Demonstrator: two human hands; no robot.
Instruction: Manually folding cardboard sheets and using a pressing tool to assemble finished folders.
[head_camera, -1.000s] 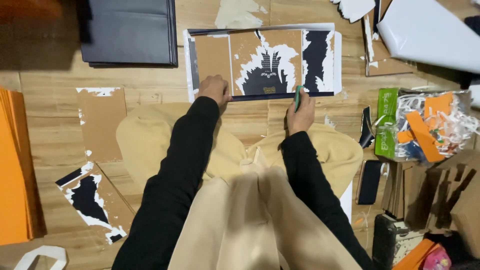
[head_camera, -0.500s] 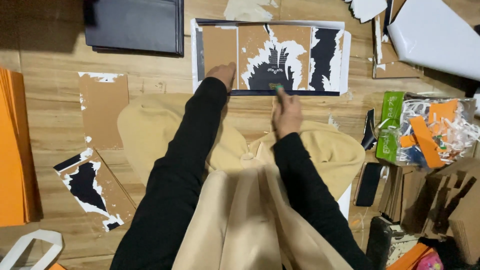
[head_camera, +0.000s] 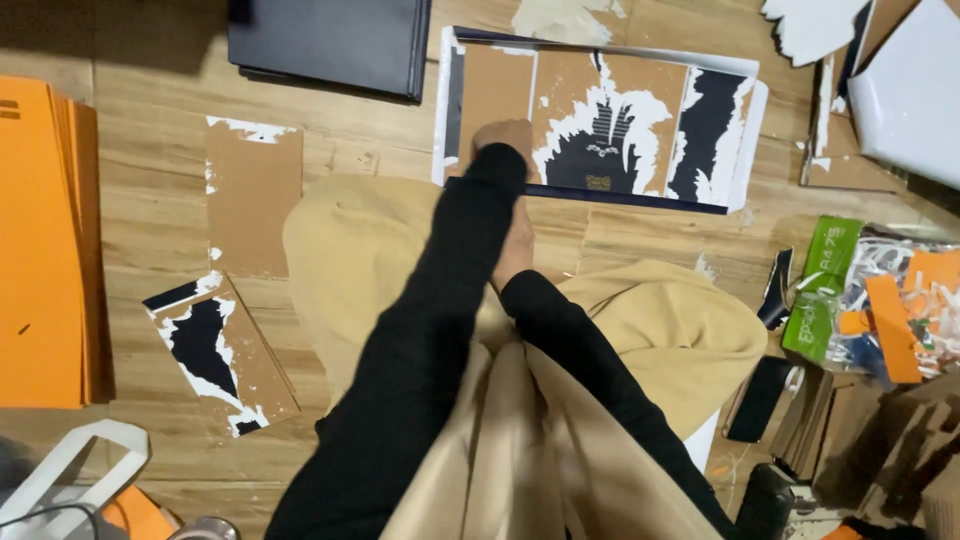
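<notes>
A flat cardboard panel (head_camera: 640, 90) lies on the wooden floor ahead of me, its black and white paper skin partly torn off so that brown board shows. My left hand (head_camera: 500, 137) rests on its left part with curled fingers, pressing it down. Nearer my knees, my right hand (head_camera: 516, 245) is drawn back, mostly hidden under my left forearm. Whether it holds anything cannot be seen. Both sleeves are black, and beige cloth covers my legs.
A dark flat box (head_camera: 330, 40) lies at the far left. Orange sheets (head_camera: 40, 240) are stacked on the left, beside two peeled board pieces (head_camera: 250, 195) (head_camera: 225, 350). A bag of scraps (head_camera: 890, 310) with a green packet (head_camera: 825, 290) and a dark phone (head_camera: 762, 398) sit on the right.
My right hand has pulled back from the panel's near edge towards my body and slid under my left arm. The green tool it held is no longer visible. My left hand stays on the panel.
</notes>
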